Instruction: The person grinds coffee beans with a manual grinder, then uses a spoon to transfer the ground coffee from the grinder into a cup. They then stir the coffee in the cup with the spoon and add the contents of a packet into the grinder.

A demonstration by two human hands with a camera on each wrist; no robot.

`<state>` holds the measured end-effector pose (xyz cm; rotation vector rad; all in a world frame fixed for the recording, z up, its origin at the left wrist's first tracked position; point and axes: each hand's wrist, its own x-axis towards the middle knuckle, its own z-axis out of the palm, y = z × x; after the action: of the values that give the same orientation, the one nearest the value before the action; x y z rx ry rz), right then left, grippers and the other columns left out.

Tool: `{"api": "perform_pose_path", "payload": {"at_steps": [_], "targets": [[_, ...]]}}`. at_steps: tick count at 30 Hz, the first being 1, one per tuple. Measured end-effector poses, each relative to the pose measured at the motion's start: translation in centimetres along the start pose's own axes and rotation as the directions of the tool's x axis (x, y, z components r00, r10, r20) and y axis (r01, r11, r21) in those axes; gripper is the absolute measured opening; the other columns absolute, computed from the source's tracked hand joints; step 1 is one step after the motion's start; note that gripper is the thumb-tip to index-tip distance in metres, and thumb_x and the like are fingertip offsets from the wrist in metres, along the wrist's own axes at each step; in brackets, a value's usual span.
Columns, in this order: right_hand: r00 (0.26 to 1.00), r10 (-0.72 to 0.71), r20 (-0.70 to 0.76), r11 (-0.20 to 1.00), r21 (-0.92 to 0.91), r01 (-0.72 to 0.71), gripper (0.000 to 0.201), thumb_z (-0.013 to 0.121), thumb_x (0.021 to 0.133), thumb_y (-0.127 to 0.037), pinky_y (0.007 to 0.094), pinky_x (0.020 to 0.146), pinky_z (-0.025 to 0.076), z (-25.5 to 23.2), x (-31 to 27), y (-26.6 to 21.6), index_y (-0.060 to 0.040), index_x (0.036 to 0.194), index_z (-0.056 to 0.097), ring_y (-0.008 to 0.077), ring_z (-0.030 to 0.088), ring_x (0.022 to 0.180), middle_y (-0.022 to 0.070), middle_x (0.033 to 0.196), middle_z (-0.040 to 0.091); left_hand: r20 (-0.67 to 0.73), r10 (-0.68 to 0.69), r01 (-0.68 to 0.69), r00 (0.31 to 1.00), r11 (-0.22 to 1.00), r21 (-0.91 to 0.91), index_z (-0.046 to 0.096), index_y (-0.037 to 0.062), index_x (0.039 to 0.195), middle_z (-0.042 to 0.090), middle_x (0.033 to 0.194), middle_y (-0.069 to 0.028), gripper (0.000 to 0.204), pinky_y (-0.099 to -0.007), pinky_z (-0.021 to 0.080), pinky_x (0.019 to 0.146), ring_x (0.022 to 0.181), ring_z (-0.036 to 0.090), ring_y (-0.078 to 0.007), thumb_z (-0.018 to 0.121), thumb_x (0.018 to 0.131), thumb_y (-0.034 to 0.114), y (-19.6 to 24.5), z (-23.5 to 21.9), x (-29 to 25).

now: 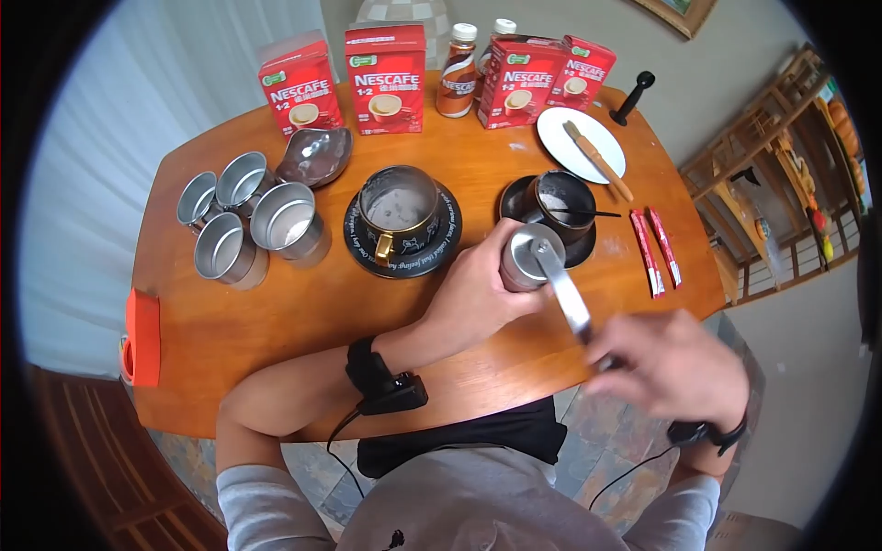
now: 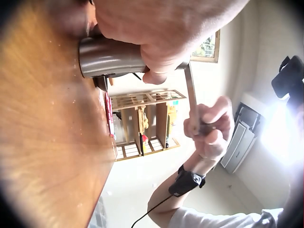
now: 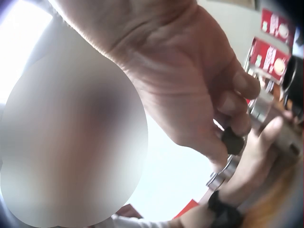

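Observation:
A silver hand grinder (image 1: 528,261) stands at the table's front middle, gripped round its body by the left hand (image 1: 473,292). In the left wrist view its metal cylinder (image 2: 111,58) is upright on or just over the wood. The right hand (image 1: 675,363) pinches the dark knob at the end of the crank arm (image 1: 566,298), which points toward the person's right. That knob (image 3: 232,140) shows between thumb and fingers in the right wrist view. Just behind the grinder sits a black cup (image 1: 551,195) with powder and a thin dark stick, on a black saucer.
A black and gold cup (image 1: 397,204) on a saucer is left of the grinder. Several metal mugs (image 1: 288,219) and a dark bowl (image 1: 315,158) stand farther left. Red boxes (image 1: 386,83) line the back. A white plate (image 1: 568,138) with a brush and red sachets (image 1: 647,253) lie right.

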<state>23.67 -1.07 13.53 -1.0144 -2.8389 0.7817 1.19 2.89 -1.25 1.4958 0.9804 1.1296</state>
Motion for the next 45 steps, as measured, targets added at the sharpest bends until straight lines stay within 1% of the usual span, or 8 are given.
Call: {"api": "perform_pose_path", "payload": {"at_steps": [9, 16, 20, 25, 26, 31, 37, 45], "targets": [[0.935, -0.338, -0.109, 0.910, -0.292, 0.295, 0.031, 0.065, 0.101, -0.031, 0.0482, 0.069, 0.054, 1.3, 17.5, -0.8, -0.0021, 0.105, 0.056, 0.0423, 0.070, 0.073, 0.0158, 0.080, 0.069, 0.004, 0.202, -0.201, 0.979, 0.972, 0.123, 0.057, 0.0027, 0.126, 0.073, 0.109, -0.0119, 0.052, -0.0346, 0.055, 0.089, 0.097, 0.070, -0.0187, 0.087, 0.085, 0.018, -1.3, 0.3, 0.5], [0.920, 0.001, -0.392, 0.989, -0.135, -0.059, 0.025, 0.065, 0.105, -0.025, 0.0429, 0.076, 0.052, -3.3, 12.6, 10.0, -0.0014, 0.110, 0.059, 0.0308, 0.067, 0.083, 0.0130, 0.088, 0.067, 0.006, 0.002, -0.002, 1.000, 1.000, 0.015, 0.059, 0.0037, 0.121, 0.068, 0.106, -0.0060, 0.047, -0.0312, 0.052, 0.092, 0.099, 0.064, -0.0116, 0.086, 0.084, 0.012, 0.2, 0.0, 0.1], [0.912, 0.380, -0.154, 0.924, 0.100, -0.368, 0.025, 0.070, 0.101, -0.021, 0.0390, 0.076, 0.057, -3.3, 3.0, 6.5, -0.0021, 0.114, 0.059, 0.0305, 0.075, 0.087, 0.0140, 0.097, 0.075, 0.010, -0.007, 0.007, 1.000, 1.000, 0.003, 0.059, 0.0040, 0.123, 0.069, 0.107, -0.0063, 0.048, -0.0316, 0.052, 0.092, 0.101, 0.065, -0.0114, 0.087, 0.085, 0.014, 0.0, -0.1, 0.1], [0.996, -0.058, -0.066, 0.995, -0.080, 0.053, 0.025, 0.078, 0.092, -0.021, 0.0401, 0.064, 0.057, 1.4, 0.9, -1.5, -0.0062, 0.101, 0.061, 0.0305, 0.070, 0.075, 0.0100, 0.085, 0.066, -0.008, 0.036, -0.035, 0.999, 0.998, 0.055, 0.055, 0.0036, 0.122, 0.074, 0.107, -0.0202, 0.053, -0.0435, 0.055, 0.089, 0.105, 0.072, -0.0408, 0.086, 0.081, 0.018, -0.4, 0.0, 0.1], [0.987, -0.138, -0.083, 0.979, -0.160, 0.124, 0.028, 0.080, 0.092, -0.025, 0.0387, 0.063, 0.057, 2.3, 2.1, -3.0, -0.0051, 0.096, 0.060, 0.0301, 0.068, 0.075, 0.0094, 0.085, 0.064, 0.012, -0.032, 0.032, 0.999, 0.999, 0.024, 0.060, 0.0054, 0.118, 0.067, 0.103, -0.0032, 0.043, -0.0300, 0.051, 0.087, 0.095, 0.060, -0.0096, 0.087, 0.086, 0.012, -0.1, 0.0, 0.0], [0.923, -0.384, -0.022, 0.915, -0.148, 0.376, 0.033, 0.072, 0.096, -0.027, 0.0490, 0.066, 0.055, 2.5, 12.0, -3.0, -0.0006, 0.105, 0.054, 0.0403, 0.070, 0.079, 0.0164, 0.085, 0.067, 0.048, 0.009, -0.008, 0.999, 1.000, -0.019, 0.058, 0.0048, 0.119, 0.067, 0.101, -0.0035, 0.047, -0.0303, 0.052, 0.084, 0.091, 0.062, -0.0137, 0.088, 0.085, 0.016, 0.7, 0.1, 0.1], [0.947, -0.193, -0.257, 0.950, -0.289, 0.115, 0.026, 0.064, 0.103, -0.025, 0.0502, 0.071, 0.055, -1.2, 18.9, 3.2, -0.0024, 0.110, 0.054, 0.0415, 0.071, 0.082, 0.0193, 0.087, 0.071, 0.001, 0.067, -0.066, 0.998, 0.996, 0.067, 0.056, 0.0018, 0.128, 0.075, 0.115, -0.0147, 0.059, -0.0389, 0.055, 0.095, 0.106, 0.074, -0.0256, 0.088, 0.082, 0.019, -0.5, 0.1, 0.2], [0.906, 0.350, -0.239, 0.936, 0.138, -0.325, 0.024, 0.072, 0.101, -0.024, 0.0403, 0.076, 0.055, -2.6, 3.5, 7.7, -0.0039, 0.106, 0.060, 0.0286, 0.074, 0.087, 0.0159, 0.092, 0.072, 0.008, -0.017, 0.017, 1.000, 1.000, 0.002, 0.058, 0.0024, 0.125, 0.070, 0.107, -0.0081, 0.051, -0.0330, 0.053, 0.091, 0.100, 0.066, -0.0130, 0.086, 0.084, 0.013, 0.0, -0.1, 0.2]]}}
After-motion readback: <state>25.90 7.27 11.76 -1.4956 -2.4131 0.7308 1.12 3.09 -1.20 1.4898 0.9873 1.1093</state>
